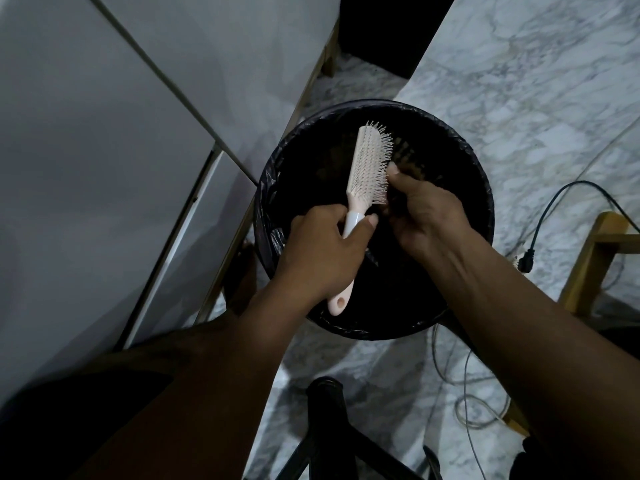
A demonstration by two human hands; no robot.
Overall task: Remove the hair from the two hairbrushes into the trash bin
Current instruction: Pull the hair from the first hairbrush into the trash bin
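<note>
A pale pink hairbrush (367, 164) with a white grip is held over the round trash bin (478, 188), which is lined with a black bag. My left hand (322, 247) is closed around the brush's handle, bristles facing right. My right hand (422, 213) sits against the lower bristles, fingers pinched on a dark clump of hair (388, 199) that is hard to make out against the dark bin. Only one hairbrush is in view.
A white cabinet (104, 150) stands close on the left of the bin. A black cable with a plug (528, 261) and thin wires lie on the marble floor at the right, beside a wooden frame (588, 265). A black stand base (325, 427) is at the bottom.
</note>
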